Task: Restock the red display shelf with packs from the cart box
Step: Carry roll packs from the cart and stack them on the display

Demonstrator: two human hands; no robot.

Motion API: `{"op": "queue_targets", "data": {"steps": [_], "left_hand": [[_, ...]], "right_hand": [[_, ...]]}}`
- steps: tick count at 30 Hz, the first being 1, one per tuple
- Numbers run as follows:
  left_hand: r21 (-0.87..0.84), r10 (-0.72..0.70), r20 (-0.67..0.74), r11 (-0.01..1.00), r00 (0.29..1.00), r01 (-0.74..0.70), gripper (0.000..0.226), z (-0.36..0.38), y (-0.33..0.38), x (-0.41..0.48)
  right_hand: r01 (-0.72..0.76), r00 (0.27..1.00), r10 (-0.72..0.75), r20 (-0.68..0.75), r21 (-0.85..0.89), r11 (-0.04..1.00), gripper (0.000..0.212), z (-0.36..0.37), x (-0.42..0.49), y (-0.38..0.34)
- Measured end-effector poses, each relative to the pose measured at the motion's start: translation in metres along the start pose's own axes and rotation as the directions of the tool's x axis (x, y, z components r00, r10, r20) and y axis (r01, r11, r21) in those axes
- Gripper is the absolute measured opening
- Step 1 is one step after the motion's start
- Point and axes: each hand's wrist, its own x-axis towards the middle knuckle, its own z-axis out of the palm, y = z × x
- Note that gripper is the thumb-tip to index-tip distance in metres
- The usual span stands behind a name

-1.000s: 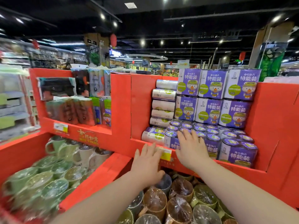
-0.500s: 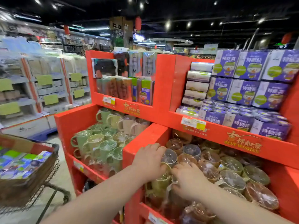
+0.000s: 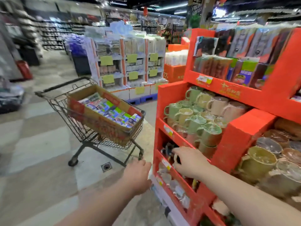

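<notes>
A brown cardboard box with red patches (image 3: 112,99) sits in a dark wire shopping cart (image 3: 63,108) left of centre. It is filled with flat colourful packs (image 3: 112,111) in blue, green and white, lying in rows. The tall red cardboard display shelf (image 3: 244,134) fills the right side, well apart from the box. Its upper tier holds upright dark and green packets (image 3: 244,70). The tier below holds glazed mugs (image 3: 195,121) in green, beige and pink, and at the right edge are film-wrapped cups (image 3: 259,160).

The right hand (image 3: 190,162) reaches into a low compartment of the shelf in the lower centre, fingers stretched out and thumb apart, just beside a small dark item (image 3: 168,150) too blurred to name. The left hand (image 3: 138,175) hangs near the shelf's lower corner, back to the camera. It is blurred, so its grip cannot be told.

The pale tiled floor (image 3: 40,144) has a small square drain (image 3: 106,167) near the cart's wheels. White shelving with yellow tags (image 3: 135,62) stands at the upper centre, and a red cylinder (image 3: 24,70) stands at the left.
</notes>
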Motion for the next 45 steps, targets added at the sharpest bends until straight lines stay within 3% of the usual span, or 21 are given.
{"op": "queue_targets", "data": {"steps": [4,9,13,22,37,45], "left_hand": [[-0.060,-0.107,0.057,0.992,0.993,0.111,0.056,0.019,-0.045,-0.025],[-0.084,-0.191,0.074,0.977,0.979,0.197,0.059,0.031,-0.091,-0.039],[-0.076,-0.275,0.114,0.956,0.955,0.284,0.058,0.037,-0.128,-0.024],[-0.055,-0.383,0.106,0.919,0.918,0.390,0.054,-0.003,-0.203,0.076],[-0.082,-0.391,-0.083,0.919,0.917,0.385,0.058,-0.073,-0.300,0.214],[-0.033,-0.289,0.017,0.957,0.957,0.289,0.056,-0.058,-0.381,0.276]], "right_hand": [[0.077,0.997,-0.077,-0.032,-0.001,0.997,0.048,-0.004,0.031,-0.046],[0.160,0.987,-0.159,-0.031,0.008,0.987,0.044,-0.001,0.085,-0.086],[0.229,0.972,-0.229,0.046,-0.002,0.973,0.051,0.019,0.135,-0.105],[0.302,0.921,-0.298,0.250,0.025,0.953,0.039,0.067,0.248,-0.102],[0.308,0.854,-0.285,0.434,0.020,0.951,0.046,0.095,0.364,-0.104],[0.175,0.910,-0.185,0.372,0.062,0.983,0.037,0.088,0.453,-0.133]]}}
